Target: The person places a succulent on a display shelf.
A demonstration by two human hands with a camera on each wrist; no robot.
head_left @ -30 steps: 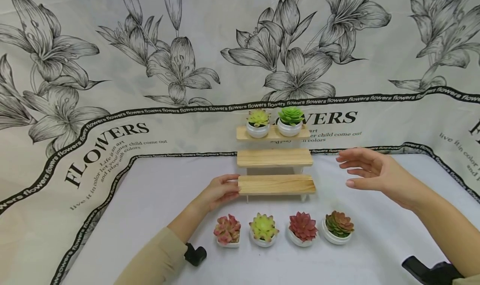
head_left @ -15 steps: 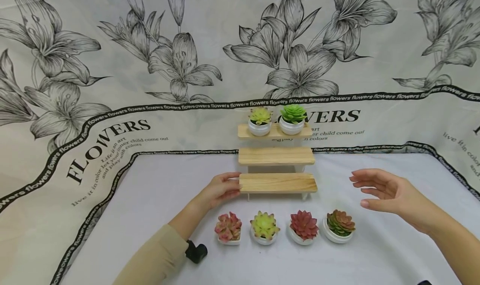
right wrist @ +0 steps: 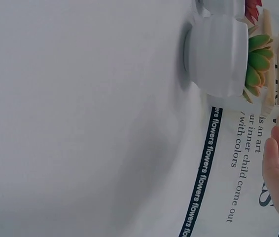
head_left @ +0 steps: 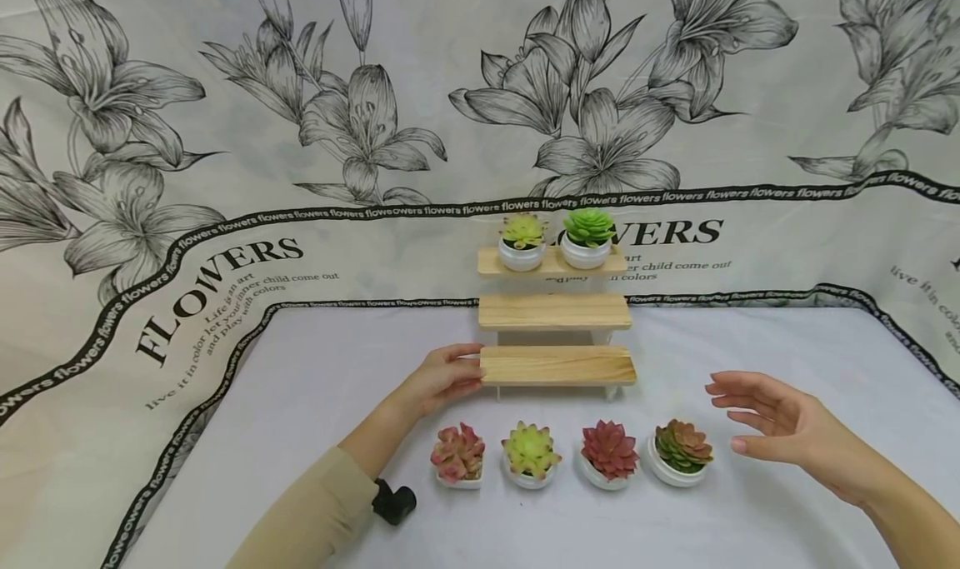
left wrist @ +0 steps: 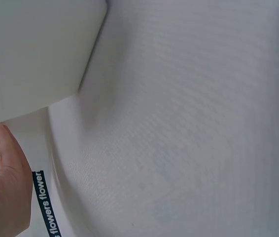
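My left hand (head_left: 442, 381) holds the left end of the lowest step of a tiered wooden display stand (head_left: 557, 366). In the left wrist view, thumb and finger of that hand (left wrist: 6, 185) pinch the board's edge. My right hand (head_left: 783, 427) hovers with relaxed fingers, apart from the nearest pot, which holds a green-and-red succulent (head_left: 681, 448). Left of that pot stand a dark red succulent (head_left: 609, 451), a yellow-green one (head_left: 530, 452) and a pink one (head_left: 458, 454). On the top step sit a yellowish succulent (head_left: 522, 240) and a bright green one (head_left: 587, 237).
A white cloth (head_left: 322, 386) covers the table. Behind the stand hangs a curtain (head_left: 405, 261) printed with flowers and lettering. A black wrist mount (head_left: 393, 502) sits by the left sleeve (head_left: 315, 502).
My right hand has moved down toward me and slightly right, from beside the middle and lowest steps to right of the row of pots. The left hand stays on the stand.
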